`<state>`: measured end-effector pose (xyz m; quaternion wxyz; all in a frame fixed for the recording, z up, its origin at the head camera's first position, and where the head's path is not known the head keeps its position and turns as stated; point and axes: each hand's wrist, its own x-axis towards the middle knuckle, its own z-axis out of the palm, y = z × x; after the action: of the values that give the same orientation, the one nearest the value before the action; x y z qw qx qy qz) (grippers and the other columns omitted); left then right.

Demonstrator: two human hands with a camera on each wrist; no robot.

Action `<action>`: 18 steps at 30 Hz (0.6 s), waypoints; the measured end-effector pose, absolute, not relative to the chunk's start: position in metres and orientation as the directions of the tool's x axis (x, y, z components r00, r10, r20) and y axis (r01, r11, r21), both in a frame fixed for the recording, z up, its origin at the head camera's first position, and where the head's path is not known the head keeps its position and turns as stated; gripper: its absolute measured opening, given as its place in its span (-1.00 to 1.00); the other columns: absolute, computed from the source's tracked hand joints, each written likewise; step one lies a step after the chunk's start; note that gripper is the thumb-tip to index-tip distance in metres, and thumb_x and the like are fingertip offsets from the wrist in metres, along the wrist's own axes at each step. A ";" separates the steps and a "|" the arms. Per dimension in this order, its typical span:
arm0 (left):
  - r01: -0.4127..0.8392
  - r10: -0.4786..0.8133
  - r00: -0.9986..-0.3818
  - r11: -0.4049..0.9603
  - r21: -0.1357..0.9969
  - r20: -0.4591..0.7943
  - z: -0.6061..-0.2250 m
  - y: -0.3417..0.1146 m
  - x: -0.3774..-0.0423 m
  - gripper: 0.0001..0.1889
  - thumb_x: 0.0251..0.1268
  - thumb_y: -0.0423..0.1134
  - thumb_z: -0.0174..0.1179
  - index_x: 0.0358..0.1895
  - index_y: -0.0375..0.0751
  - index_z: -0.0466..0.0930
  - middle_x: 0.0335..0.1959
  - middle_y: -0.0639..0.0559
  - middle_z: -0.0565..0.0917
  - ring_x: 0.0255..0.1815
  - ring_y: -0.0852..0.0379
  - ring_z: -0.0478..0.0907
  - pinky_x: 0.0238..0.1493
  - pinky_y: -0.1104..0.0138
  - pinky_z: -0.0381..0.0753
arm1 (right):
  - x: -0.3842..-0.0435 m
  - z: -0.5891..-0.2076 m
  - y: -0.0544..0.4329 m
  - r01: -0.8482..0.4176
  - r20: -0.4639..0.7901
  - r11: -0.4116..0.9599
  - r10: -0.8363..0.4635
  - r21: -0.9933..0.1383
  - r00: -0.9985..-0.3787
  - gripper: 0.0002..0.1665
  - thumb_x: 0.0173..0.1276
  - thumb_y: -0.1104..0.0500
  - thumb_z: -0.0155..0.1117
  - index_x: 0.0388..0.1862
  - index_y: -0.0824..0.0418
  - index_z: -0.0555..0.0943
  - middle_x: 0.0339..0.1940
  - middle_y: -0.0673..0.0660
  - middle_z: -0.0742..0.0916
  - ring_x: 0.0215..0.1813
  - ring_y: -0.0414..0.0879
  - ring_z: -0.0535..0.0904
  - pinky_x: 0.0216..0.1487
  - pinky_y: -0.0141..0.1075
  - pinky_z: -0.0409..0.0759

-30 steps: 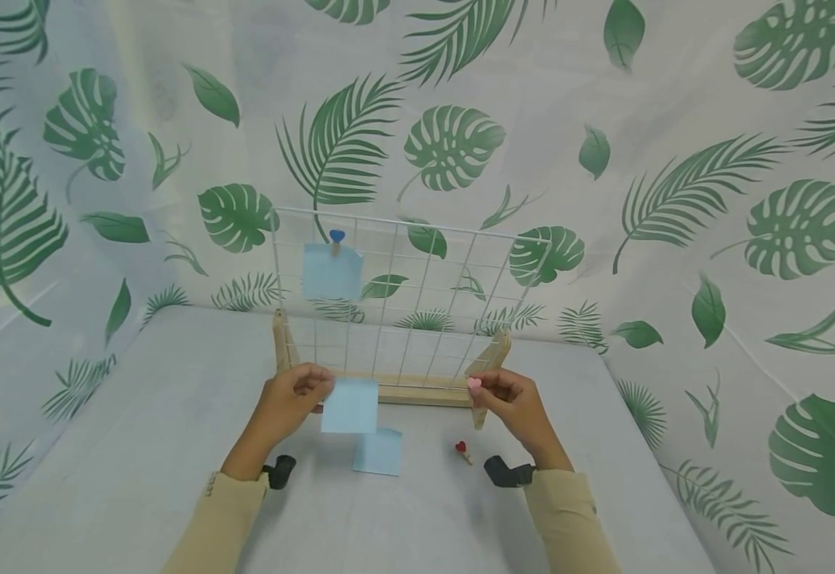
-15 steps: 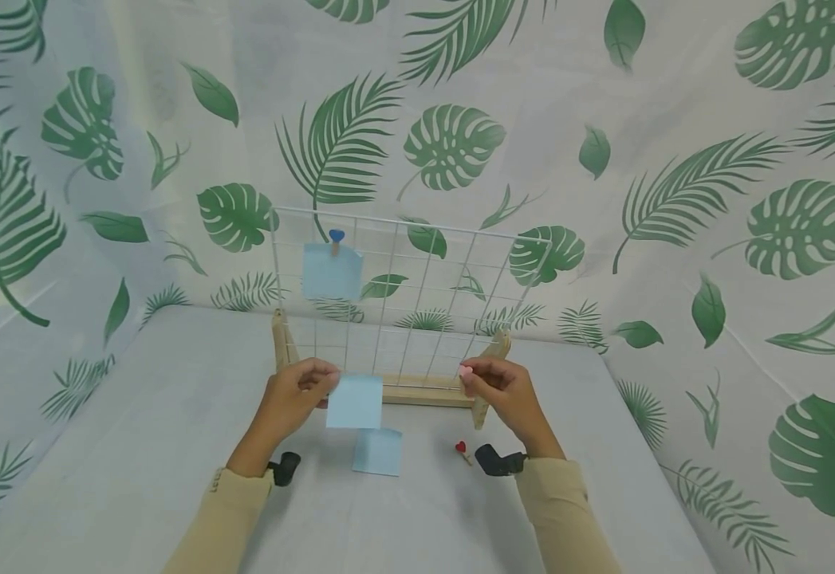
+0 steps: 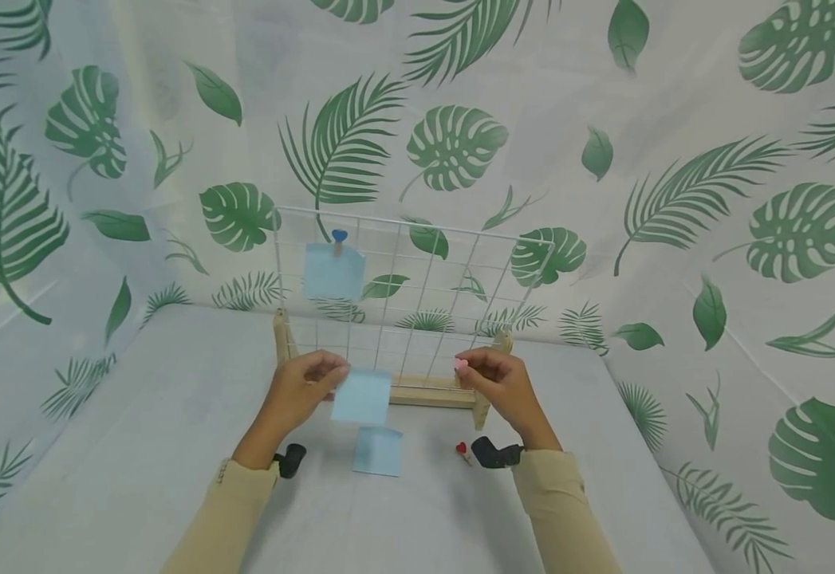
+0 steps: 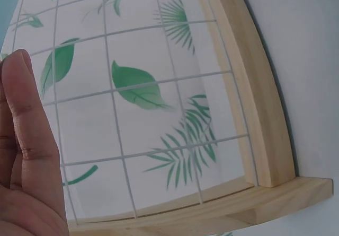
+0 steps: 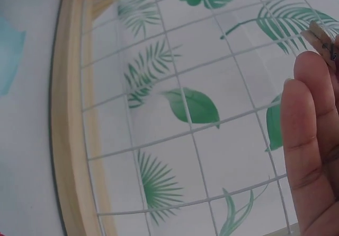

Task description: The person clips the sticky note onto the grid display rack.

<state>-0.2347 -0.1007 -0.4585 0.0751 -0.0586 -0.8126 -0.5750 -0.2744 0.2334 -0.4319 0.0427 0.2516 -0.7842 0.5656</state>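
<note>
My left hand (image 3: 304, 391) pinches a light blue sticky note (image 3: 362, 396) by its upper left corner, holding it up in front of the wire grid. Between the thumb and fingers of my right hand (image 3: 501, 388) is a small wooden clothespin (image 5: 321, 41) with a pink heart (image 3: 461, 364) on it. The white wire grid (image 3: 424, 295) stands upright in a wooden base (image 3: 431, 392), behind both hands. High on its left side hangs another blue note (image 3: 334, 273), fastened by a clothespin with a blue heart (image 3: 340, 236).
A further blue note (image 3: 378, 452) lies on the white table (image 3: 417, 526) below the held one. To its right lies a clothespin with a red heart (image 3: 462, 450). A leaf-patterned curtain (image 3: 546, 143) rises behind the grid.
My left hand has moved up and to the right with its blue note. My right hand has shifted up and left with the pink-heart clothespin, so the hands are closer together.
</note>
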 end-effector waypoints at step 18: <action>0.276 0.055 -0.960 0.317 0.907 0.273 -0.445 -0.096 -0.240 -0.85 0.56 -0.29 0.36 0.01 -0.29 0.80 -0.12 -0.09 0.82 -0.13 0.00 0.75 -0.16 0.25 0.86 | -0.280 -0.417 0.231 -0.421 0.321 0.262 -0.349 -0.868 -0.880 -0.75 0.53 0.41 0.36 0.10 0.55 0.71 -0.28 0.14 0.81 -0.28 -0.17 0.75 -0.08 -0.41 0.80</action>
<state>-0.2396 -0.0956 -0.4447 0.0962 -0.1027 -0.8057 -0.5753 -0.2798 0.2311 -0.4168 0.0321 0.2424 -0.7939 0.5568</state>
